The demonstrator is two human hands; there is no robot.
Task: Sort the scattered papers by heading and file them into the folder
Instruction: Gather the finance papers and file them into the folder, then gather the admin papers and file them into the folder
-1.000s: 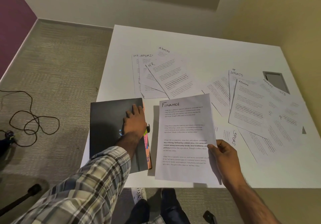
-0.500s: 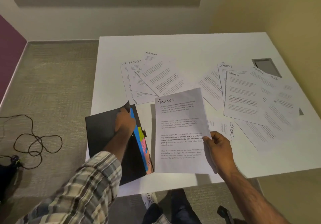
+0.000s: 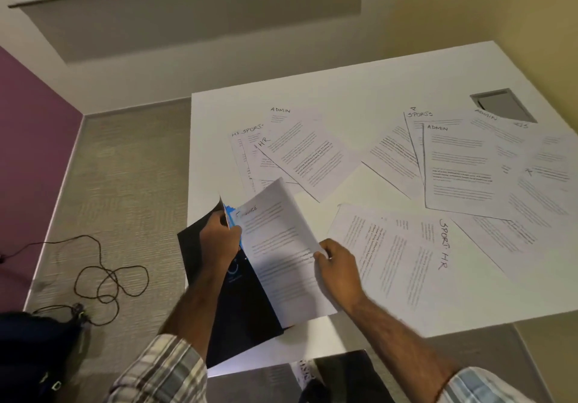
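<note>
A black folder lies at the table's near left corner, its cover lifted, blue and coloured tabs showing at the top edge. My left hand grips the cover's upper edge. My right hand pinches the right edge of the Finance sheet, which curves and slants into the folder's opening. Loose sheets headed Admin, HR and Sports lie scattered: one pile behind the folder, another pile at the right, and a sheet marked Sport HR just right of my right hand.
The white table has a grey cable hatch at its far right corner. On the carpet to the left lie a coiled black cable and a dark bag. A shoe shows under the table's near edge.
My left hand has lifted the folder's cover higher. My right hand has swung the Finance sheet left, off the table and into the opened folder. The camera view has shifted right.
</note>
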